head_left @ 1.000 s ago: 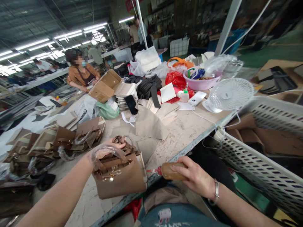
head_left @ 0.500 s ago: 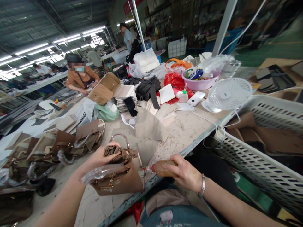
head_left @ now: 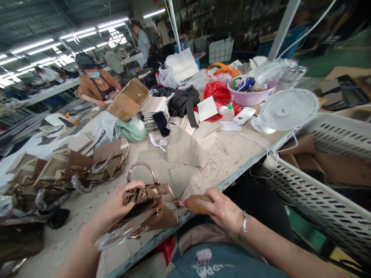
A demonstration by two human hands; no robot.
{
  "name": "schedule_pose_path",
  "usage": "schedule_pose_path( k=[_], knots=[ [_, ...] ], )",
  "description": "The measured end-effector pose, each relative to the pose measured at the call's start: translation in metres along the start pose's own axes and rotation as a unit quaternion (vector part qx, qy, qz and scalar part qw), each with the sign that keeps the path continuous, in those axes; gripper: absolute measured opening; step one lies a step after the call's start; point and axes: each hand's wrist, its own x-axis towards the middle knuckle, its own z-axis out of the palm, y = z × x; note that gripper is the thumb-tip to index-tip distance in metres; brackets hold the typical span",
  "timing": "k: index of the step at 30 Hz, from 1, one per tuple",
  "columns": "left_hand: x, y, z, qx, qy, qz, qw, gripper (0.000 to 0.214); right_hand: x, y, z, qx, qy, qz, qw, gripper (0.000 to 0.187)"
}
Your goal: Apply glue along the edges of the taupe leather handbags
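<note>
My left hand [head_left: 116,206] is closed on the top of a small tan handbag [head_left: 150,212] that lies tipped at the near edge of the workbench [head_left: 232,158]. One plastic-wrapped handle [head_left: 141,170] of the bag loops up behind my fingers. My right hand [head_left: 224,210], with a bracelet at the wrist, is wrapped round a brown squeeze bottle [head_left: 194,202] whose red tip points at the bag's side. Grey-beige cut pieces [head_left: 182,148] lie just beyond the bag.
A heap of brown handbags [head_left: 75,170] lies at left. Beyond are a white fan [head_left: 285,110], a pink basin [head_left: 249,94], a cardboard box [head_left: 127,102] and black straps [head_left: 182,104]. A white slatted crate [head_left: 324,193] stands right. A person in brown [head_left: 97,87] works opposite.
The handbag has tipped down toward the bench edge and my left hand has shifted onto its top flaps. My right hand has brought the bottle's tip closer to the bag.
</note>
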Motion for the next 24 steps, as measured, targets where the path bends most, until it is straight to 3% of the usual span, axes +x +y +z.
schedule_pose_path(
  k=[7, 13, 18, 24],
  knots=[
    [-0.021, -0.008, 0.009, 0.030, 0.021, 0.004, 0.999, 0.037, 0.007, -0.007, 0.000, -0.004, -0.009, 0.019, 1.000, 0.048],
    [-0.027, -0.006, 0.014, 0.069, 0.040, 0.012, 0.997, 0.034, 0.005, -0.012, -0.002, 0.076, -0.021, 0.054, 0.995, 0.043],
    [-0.029, 0.001, 0.015, 0.087, 0.039, 0.039, 0.995, 0.031, 0.005, -0.008, -0.001, 0.066, -0.007, 0.064, 0.996, 0.049],
    [-0.036, 0.002, 0.017, 0.107, 0.061, 0.088, 0.988, 0.032, 0.004, -0.006, -0.004, 0.077, -0.029, 0.071, 0.994, 0.041]
  ],
)
